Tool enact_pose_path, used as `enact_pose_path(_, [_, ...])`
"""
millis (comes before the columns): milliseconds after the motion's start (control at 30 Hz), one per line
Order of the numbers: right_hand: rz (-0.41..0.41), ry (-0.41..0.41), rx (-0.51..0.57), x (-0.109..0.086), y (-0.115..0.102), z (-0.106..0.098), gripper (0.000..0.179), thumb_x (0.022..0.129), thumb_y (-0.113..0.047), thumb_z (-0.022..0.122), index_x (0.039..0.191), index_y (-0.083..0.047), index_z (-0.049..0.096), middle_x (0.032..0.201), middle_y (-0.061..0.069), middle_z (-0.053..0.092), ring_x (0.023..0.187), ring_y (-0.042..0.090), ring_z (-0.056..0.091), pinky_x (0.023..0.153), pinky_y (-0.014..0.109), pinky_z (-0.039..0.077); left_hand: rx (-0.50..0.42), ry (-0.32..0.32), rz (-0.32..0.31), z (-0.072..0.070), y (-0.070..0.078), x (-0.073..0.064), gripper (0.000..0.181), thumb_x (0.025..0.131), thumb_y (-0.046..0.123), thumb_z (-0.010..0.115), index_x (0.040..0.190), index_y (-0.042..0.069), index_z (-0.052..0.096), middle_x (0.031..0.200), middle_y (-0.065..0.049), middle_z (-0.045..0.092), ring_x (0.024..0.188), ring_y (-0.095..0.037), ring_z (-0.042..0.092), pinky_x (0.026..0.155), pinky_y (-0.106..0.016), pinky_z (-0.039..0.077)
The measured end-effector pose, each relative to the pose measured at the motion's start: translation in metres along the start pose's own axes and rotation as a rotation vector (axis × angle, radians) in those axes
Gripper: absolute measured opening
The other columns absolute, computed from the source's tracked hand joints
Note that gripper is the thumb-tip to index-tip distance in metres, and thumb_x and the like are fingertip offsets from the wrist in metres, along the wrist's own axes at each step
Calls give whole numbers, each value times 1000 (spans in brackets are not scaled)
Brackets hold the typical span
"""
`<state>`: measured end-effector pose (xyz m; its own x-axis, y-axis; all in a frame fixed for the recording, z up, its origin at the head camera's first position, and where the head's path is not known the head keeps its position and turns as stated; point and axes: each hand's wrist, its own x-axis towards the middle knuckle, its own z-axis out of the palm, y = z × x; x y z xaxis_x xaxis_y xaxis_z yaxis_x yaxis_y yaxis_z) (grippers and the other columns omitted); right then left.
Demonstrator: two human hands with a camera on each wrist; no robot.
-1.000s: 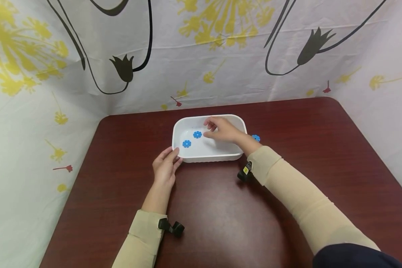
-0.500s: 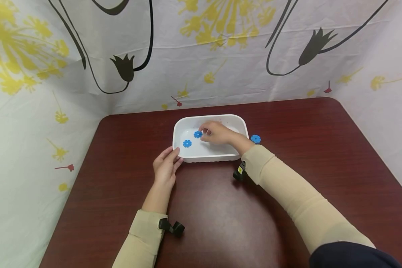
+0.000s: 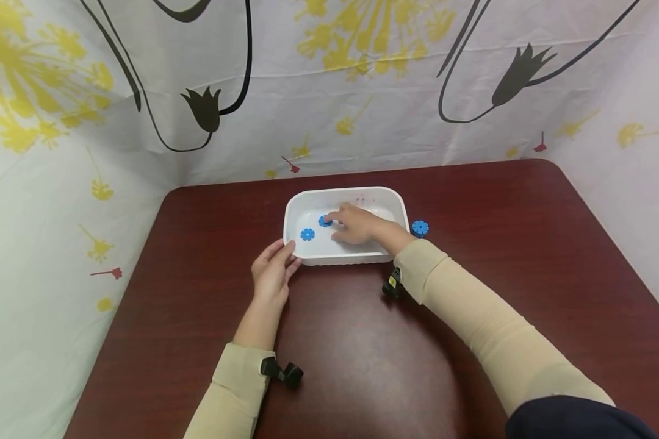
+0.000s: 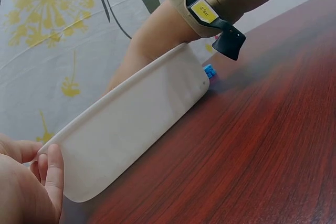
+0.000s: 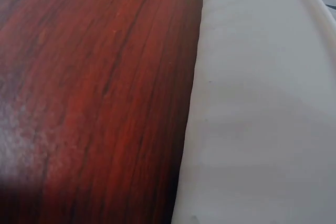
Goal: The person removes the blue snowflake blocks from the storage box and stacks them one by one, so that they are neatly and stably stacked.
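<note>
A white plastic tray (image 3: 340, 259) stands on the table, with two blue notched discs on its floor toward the left. My left hand (image 3: 271, 274) holds its near left corner, thumb at the rim and fingers against the outside; the left wrist view shows this hand (image 4: 31, 182) close up. Inside the tray, my right hand (image 3: 357, 224) reaches an index finger onto the farther disc (image 3: 324, 221), thumb held apart from it. The nearer disc (image 3: 307, 235) lies flat to its left. Tray walls hide the right hand in both wrist views.
Just outside the tray's right end, more blue notched pieces (image 3: 420, 228) sit on the dark red wooden table (image 3: 351, 341). A patterned cloth (image 3: 318, 122) hangs behind the table and along its sides. Small pinkish marks show on the tray's far inner wall.
My right hand has moved slightly left and down into the tray, and its index finger has stretched out onto the farther disc. My left hand stays at the corner.
</note>
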<state>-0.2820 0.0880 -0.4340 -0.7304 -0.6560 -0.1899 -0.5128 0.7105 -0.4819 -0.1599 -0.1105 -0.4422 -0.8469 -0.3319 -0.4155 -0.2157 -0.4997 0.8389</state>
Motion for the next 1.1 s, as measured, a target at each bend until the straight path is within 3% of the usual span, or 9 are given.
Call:
enact_pose_path(167, [19,33,16,-2,1,-1,30,93,-22,74,116,-6,63,106,12,55,99,25,52,94,40,48,4,5,3,1,1,-1,36,92,6,75,125,-1,63,91,-7,62,76,-13,63,78,-27,63])
enact_pose_path(367, [7,33,16,-2,2,-2,35,94,-18,73,123,-1,63,109,14,59,104,27,54,100,41,48,3,9,3,1,1,-2,36,91,5,75,125,-2,63,89,-7,62,75,-13,63,76,-26,63])
enact_pose_path(600, [26,12,42,-4,3,-4,29,91,-19,76,109,-4,59,99,9,56,95,23,51,90,37,48,2,5,5,0,1,-1,38,92,6,75,126,-3,62,88,-6,62,75,-13,62,75,-25,63])
enact_pose_path(733, [60,22,61,-6,4,-6,30,93,-19,75,111,-6,55,95,9,61,92,24,54,89,38,49,9,4,4,0,2,-1,37,92,6,75,126,-2,63,89,-6,62,78,-14,62,77,-26,63])
enact_pose_path(867, [82,30,62,-9,5,-7,37,92,-19,77,119,-5,57,102,13,63,100,28,54,96,42,46,14,5,6,1,1,-2,36,92,6,75,125,0,64,91,-7,63,81,-15,63,80,-28,63])
enact_pose_path(1000, [64,29,62,-12,8,-8,40,91,-17,77,124,-1,60,113,17,66,108,30,56,104,43,44,11,10,3,0,1,-2,37,91,7,76,125,0,64,90,-7,63,80,-15,63,80,-28,63])
enact_pose_path(1100, [53,39,59,-14,9,-8,38,92,-15,76,124,1,62,112,18,67,106,29,59,103,42,46,8,10,1,0,0,-3,38,91,7,76,126,-1,63,90,-7,63,79,-14,63,79,-27,63])
